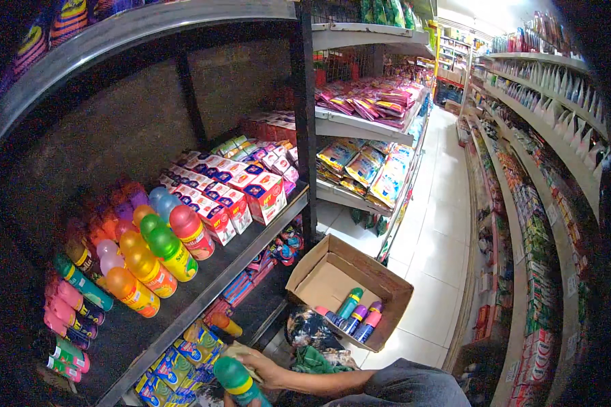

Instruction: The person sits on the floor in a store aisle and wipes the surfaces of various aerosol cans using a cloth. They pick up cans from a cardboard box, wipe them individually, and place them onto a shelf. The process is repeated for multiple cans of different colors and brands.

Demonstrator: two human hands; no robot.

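A green-capped can point(239, 380) with a yellow band is held low in front of me. My left hand point(242, 402), mostly cut off by the lower edge, grips its lower part. My right hand point(254, 362) holds a pale cloth point(240, 351) against the can's side. An orange-capped can point(226, 324) stands just beyond, near the lower shelf. An open cardboard box point(331, 272) on the floor holds several cans with green, purple and pink caps point(354, 313).
A dark shelf point(183, 300) bears rows of colourful capped air-freshener cans point(150, 267) and red-and-white boxes point(265, 196). Blue-and-yellow packs point(170, 366) lie on the shelf below. A tiled aisle point(427, 244) runs between this shelving and a stocked shelf on the right point(519, 203).
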